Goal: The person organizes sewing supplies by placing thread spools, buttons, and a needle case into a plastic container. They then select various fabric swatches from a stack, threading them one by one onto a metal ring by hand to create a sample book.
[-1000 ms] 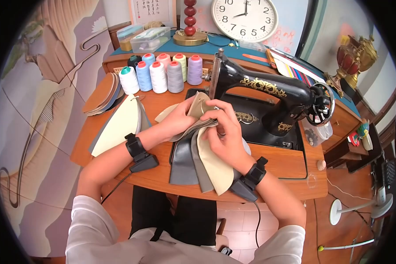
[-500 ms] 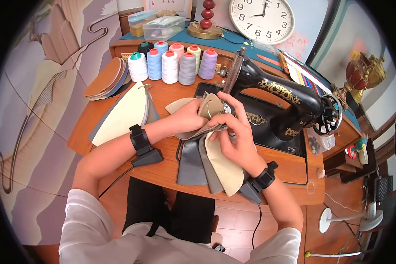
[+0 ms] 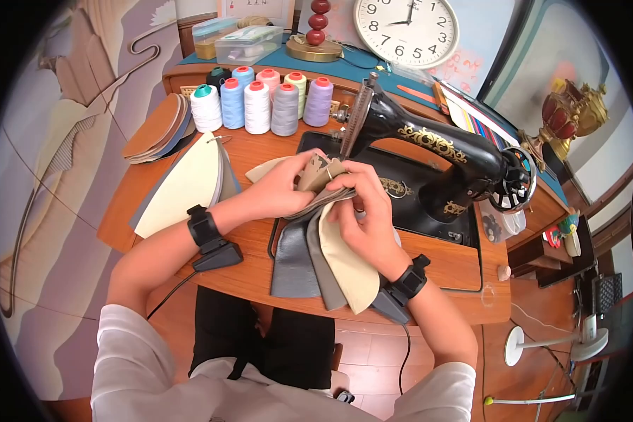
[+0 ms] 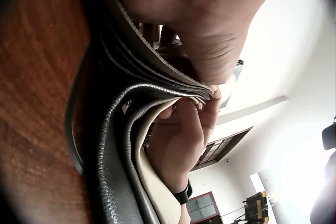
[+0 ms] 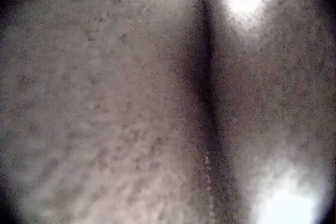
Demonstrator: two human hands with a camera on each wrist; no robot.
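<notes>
A fan of leather swatches (image 3: 295, 260), dark grey, grey-brown and cream, is held between both hands over the front of the table. The left hand (image 3: 283, 190) grips the taupe swatches near their tied end. With fingers bent, the right hand (image 3: 369, 221) pinches the swatches' upper edge, and the cream piece (image 3: 344, 264) hangs below it. In the left wrist view the layers (image 4: 152, 71) bend between the left hand (image 4: 199, 14) and the right hand's fingers (image 4: 181, 134). The right wrist view is filled by blurred brownish surfaces, too close to identify.
Behind the hands stands a black sewing machine (image 3: 429, 141). Several thread spools (image 3: 257, 109) are at the back left. A second swatch fan (image 3: 179, 190) and a brown-topped stack (image 3: 155, 130) lie at the left. A clock (image 3: 406, 32) and a lidded box (image 3: 249, 48) are behind.
The head view has shifted slightly. Both hands keep hold of the swatches, and the taupe pieces at the top have tilted a little between the fingers.
</notes>
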